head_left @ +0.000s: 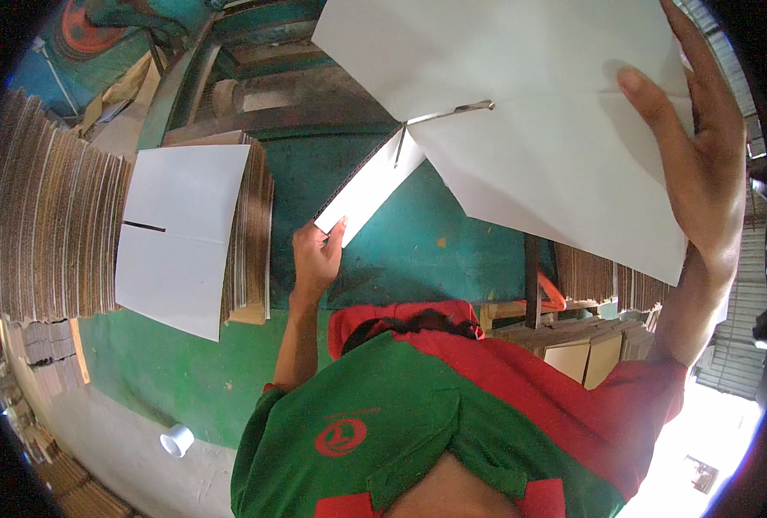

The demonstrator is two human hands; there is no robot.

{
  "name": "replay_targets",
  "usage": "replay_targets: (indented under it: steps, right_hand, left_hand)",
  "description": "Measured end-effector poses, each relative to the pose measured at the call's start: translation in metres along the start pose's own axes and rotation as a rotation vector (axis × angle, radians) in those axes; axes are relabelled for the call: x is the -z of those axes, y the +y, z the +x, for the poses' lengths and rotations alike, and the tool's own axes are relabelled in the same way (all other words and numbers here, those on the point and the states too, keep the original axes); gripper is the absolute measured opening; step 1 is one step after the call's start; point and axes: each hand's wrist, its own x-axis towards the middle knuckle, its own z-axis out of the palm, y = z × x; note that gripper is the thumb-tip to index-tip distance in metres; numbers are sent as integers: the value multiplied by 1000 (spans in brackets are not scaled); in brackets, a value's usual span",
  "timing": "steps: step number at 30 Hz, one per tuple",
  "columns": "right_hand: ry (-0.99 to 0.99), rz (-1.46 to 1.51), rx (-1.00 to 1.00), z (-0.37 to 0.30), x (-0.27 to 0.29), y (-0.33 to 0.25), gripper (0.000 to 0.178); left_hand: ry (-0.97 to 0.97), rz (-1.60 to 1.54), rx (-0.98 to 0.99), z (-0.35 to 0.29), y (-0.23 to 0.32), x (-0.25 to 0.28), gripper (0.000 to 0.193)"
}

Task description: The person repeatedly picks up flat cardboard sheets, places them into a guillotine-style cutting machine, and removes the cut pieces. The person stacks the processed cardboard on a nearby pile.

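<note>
My left hand [317,259] is closed on the lower end of a narrow white cardboard piece [373,186], which is tilted and shows a corrugated edge and a dark slit near its upper end. My right hand [703,147] grips the right side of a large white cardboard sheet [530,164], thumb lying on its face and the other fingers at its edge. A slot runs into this sheet from its left corner. There the upper end of the narrow piece meets the sheet; whether the two slots interlock, I cannot tell.
A tall stack of cardboard [47,216] stands at the left. Beside it, a white slotted sheet [180,233] tops another stack [249,233]. Further things are a teal surface [478,237], a white cup [176,440] at lower left, an orange object [552,293] and cardboard stacks [586,341] at right.
</note>
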Motion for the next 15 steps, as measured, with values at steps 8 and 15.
replay_targets:
  steps: [8,15]
  right_hand:
    - [-147,-49,-101,25,-3,-24,52]
    - [-392,204,-101,39,-12,18,43]
  left_hand:
    - [-20,-9,-24,-1,1,3,15]
    - [-31,-49,-5,-4,1,-2,17]
